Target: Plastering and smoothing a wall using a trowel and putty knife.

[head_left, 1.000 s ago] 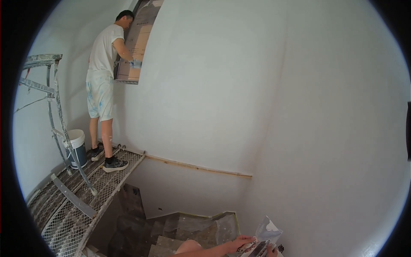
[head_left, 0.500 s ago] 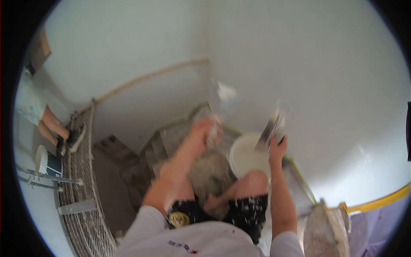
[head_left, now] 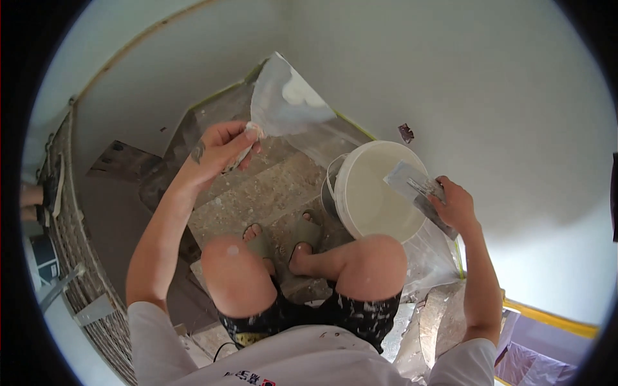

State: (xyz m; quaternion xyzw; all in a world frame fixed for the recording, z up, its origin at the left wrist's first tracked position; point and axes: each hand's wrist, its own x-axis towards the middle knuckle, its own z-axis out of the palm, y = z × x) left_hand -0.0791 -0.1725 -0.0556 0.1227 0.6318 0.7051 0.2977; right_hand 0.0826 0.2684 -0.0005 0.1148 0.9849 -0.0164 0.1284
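Note:
My left hand (head_left: 222,151) is closed around the plaster-crusted handle of a wide putty knife (head_left: 270,103). Its broad fan-shaped blade points away from me, and a white lump of filler (head_left: 301,91) sits on it. On the right, my right hand (head_left: 457,202) grips a flat rectangular plastering trowel (head_left: 405,175), with its far end over the rim of a white bucket (head_left: 346,193). Pale, smooth stuff shows inside the bucket, which stands between my right knee and the wall. The two tools are well apart.
Stained steps (head_left: 257,186) with plastic sheeting (head_left: 309,151) lie under my sandalled feet. A dark chip (head_left: 406,133) sticks to the right wall. At the left runs a mesh platform (head_left: 74,225), where another person's shoe (head_left: 51,193) shows. Yellow tape (head_left: 547,318) edges the right wall.
The view has tipped downward, so more of the steps and my feet show. My hands have moved farther apart, each still with its tool. The trowel now lies flatter over the bucket.

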